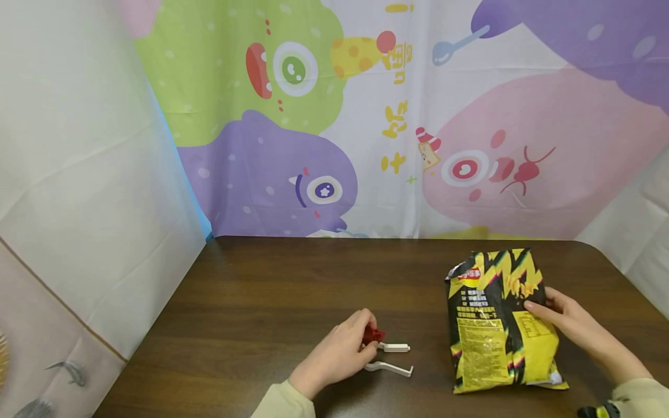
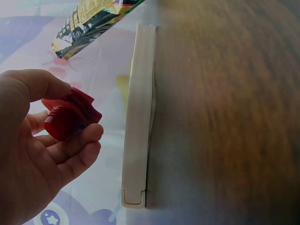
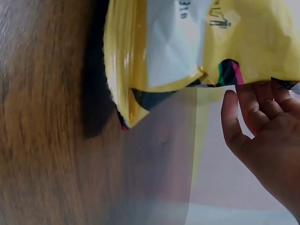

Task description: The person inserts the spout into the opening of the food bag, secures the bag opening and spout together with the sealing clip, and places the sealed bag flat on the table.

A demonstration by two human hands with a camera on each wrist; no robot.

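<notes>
My left hand [image 1: 338, 351] pinches a small red plastic clip [image 2: 70, 117] between thumb and fingers, low over the table. Just beyond it lies a white bag-sealing clip [image 1: 395, 348], its two arms spread apart and one end hidden behind the hand. Over on the right a black and yellow chip bag [image 1: 482, 354] stands with its printed back facing me. My right hand [image 1: 569, 319] holds the bag's right side, thumb on the front and fingertips hidden behind. In the right wrist view those fingers [image 3: 255, 112] reach up at the bag's edge.
The dark wooden table [image 1: 251, 302] runs back to a cartoon-printed curtain [image 1: 387, 197]. A pale cloth [image 1: 104, 145] hangs along the left side. Near the right sleeve, a dark band [image 1: 598, 411] shows at the bottom edge.
</notes>
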